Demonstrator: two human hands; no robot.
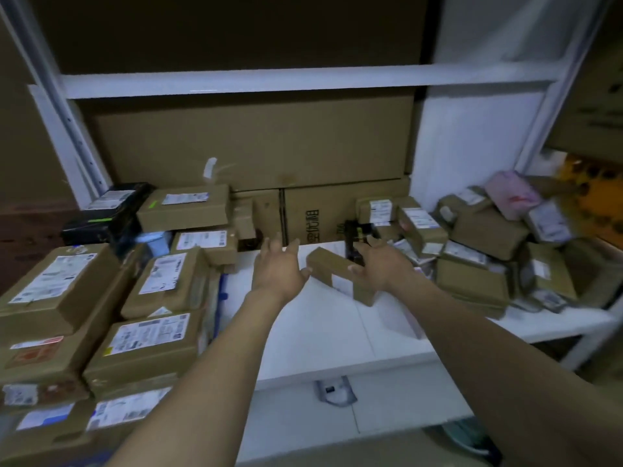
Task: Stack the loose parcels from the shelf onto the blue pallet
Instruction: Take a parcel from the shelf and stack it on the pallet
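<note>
Head view puts the left hand [279, 269] and the right hand [382, 264] on either side of one small brown parcel [332, 269]. I read both hands as released, with the fingers spread and fairly straight. The left thumb tip sits just beside the parcel's left end. The right thumb lies on its top near the right end, but I cannot tell whether it presses or only touches. The parcel lies tilted on the white shelf board [320, 332], and a pale label shows on its near face.

White shipping labels sit on nearly every parcel, but the print on all of them is too blurred for me to read. The carton [337, 210] behind the hands carries dark printed characters turned sideways, which I cannot make out. Just past the right fingers lies a black item with yellow marks [357, 230].

To the left is a stack of labelled parcels [151, 345], one of them bearing an orange-red sticker [37, 345]. A black box [111, 210] sits behind that stack. To the right is a loose heap of parcels [478, 251] with a pink pouch [512, 193] on top. Large flat cartons [256, 143] stand against the back, between the shelf's white uprights. The room is dim.
</note>
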